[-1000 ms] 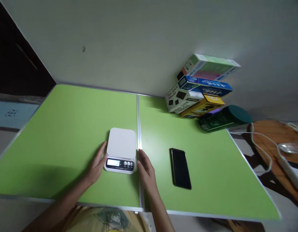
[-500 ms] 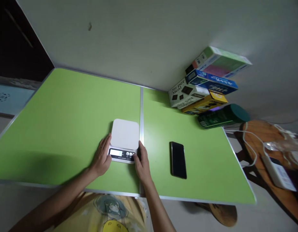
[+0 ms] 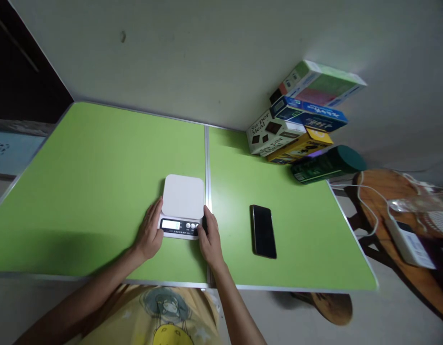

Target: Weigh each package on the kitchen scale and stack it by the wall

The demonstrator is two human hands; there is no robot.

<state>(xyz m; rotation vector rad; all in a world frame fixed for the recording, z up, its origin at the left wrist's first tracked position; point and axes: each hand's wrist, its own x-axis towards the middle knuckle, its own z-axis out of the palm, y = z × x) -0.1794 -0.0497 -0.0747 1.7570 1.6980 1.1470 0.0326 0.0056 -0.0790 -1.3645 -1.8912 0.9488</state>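
Compared with one second earlier: right thumb (image 3: 202, 233) shifted from beside kitchen scale (image 3: 183, 196) to right end of button row (image 3: 188, 225). Scale seated flat on green table (image 3: 110, 163), at seven o'clock from view centre; display (image 3: 170, 224) lit. Left hand (image 3: 149, 235), at eight o'clock of scale: moderately spread, fingers laid along left edge. Right hand (image 3: 210, 239), at four o'clock: moderately spread, fingers placed along right edge; button press cannot be confirmed. Phone (image 3: 263, 232) positioned between three and four o'clock.
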